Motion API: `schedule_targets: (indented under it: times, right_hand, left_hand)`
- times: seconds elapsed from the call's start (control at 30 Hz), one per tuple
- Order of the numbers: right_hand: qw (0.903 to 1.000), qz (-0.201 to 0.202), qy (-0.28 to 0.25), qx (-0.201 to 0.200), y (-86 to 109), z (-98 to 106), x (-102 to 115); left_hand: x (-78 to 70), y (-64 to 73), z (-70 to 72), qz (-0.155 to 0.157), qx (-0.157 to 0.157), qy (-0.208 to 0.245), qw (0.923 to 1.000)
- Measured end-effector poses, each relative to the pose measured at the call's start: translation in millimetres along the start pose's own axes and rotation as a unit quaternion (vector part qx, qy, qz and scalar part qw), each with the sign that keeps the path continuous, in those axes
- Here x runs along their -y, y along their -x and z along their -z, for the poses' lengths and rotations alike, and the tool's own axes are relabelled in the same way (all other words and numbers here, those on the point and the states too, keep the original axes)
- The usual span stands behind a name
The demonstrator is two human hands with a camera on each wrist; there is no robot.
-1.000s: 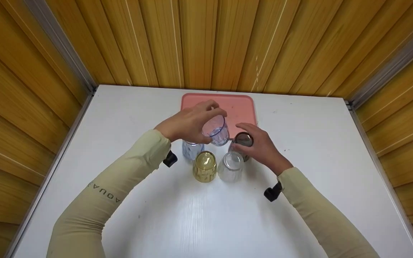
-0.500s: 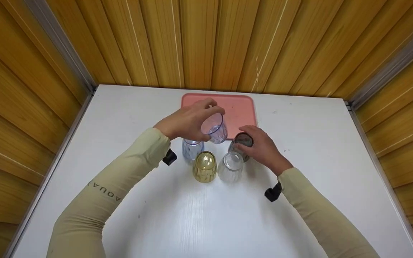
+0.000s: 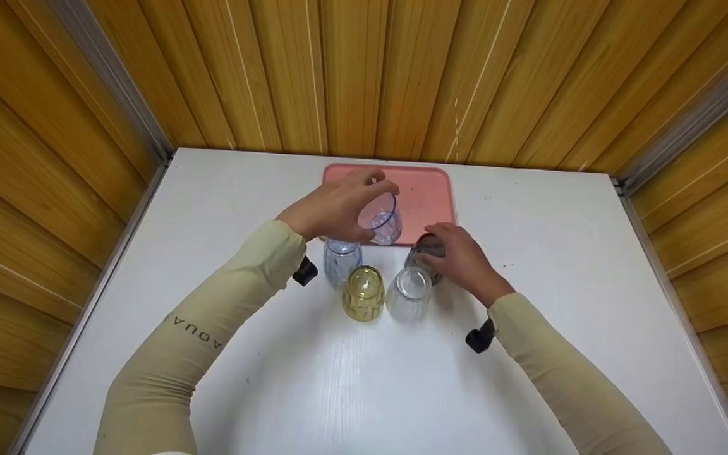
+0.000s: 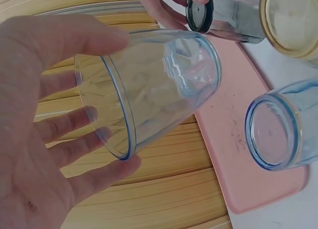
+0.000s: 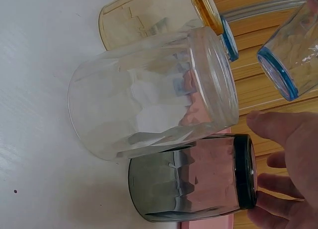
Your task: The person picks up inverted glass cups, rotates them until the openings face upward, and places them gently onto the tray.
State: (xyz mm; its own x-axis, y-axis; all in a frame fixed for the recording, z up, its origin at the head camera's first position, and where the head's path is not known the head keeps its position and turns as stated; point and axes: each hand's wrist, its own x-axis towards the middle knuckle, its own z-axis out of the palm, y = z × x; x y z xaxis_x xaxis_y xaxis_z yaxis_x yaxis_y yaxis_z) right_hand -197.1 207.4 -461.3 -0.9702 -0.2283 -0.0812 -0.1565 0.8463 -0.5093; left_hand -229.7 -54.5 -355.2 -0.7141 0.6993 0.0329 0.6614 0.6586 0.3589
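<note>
My left hand (image 3: 339,208) grips a clear drinking glass with a blue rim (image 4: 154,85), thumb on one side of the rim and fingers on the other. In the head view it is held mouth up over the near part of the pink tray (image 3: 427,196). My right hand (image 3: 462,259) is at the upturned base of a dark grey glass (image 5: 194,179), its fingers loosely bent. The right wrist view has the fingertips right at the base's edge and the thumb apart from the glass wall.
Upside down on the white table (image 3: 339,379) stand a light blue glass (image 3: 342,262), a yellow glass (image 3: 363,294) and a clear glass (image 3: 409,295), close together before the tray. Wood-patterned walls (image 3: 351,76) enclose the table's back and sides.
My left hand has carried the blue-rimmed glass slightly away from me, farther over the tray. The right hand's fingers have drawn in closer to the dark grey glass, which has stayed put.
</note>
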Motion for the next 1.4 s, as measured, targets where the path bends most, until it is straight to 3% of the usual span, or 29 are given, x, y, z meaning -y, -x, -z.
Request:
schedule_targets:
  times: [0.17, 0.63, 0.97, 1.4]
  right_hand:
    - [0.9996, -0.021, 0.015, 0.014, -3.2, 0.0, 0.4]
    - [0.9986, -0.031, 0.038, 0.019, -8.2, 1.8, 9.2]
    - [0.998, 0.0, 0.063, 0.007, -10.2, 1.9, 10.8]
    - [0.9981, -0.023, 0.057, 0.008, -11.9, 0.9, 12.2]
  left_hand:
    - [-0.4, -5.2, -0.7, -0.001, -0.004, -0.002, 1.0]
    - [6.8, -9.5, -2.5, -0.005, -0.014, -0.012, 0.9998]
    - [12.3, -10.3, -2.1, 0.016, -0.019, -0.022, 0.9994]
    - [13.6, -15.6, -9.3, 0.036, -0.044, -0.065, 0.9963]
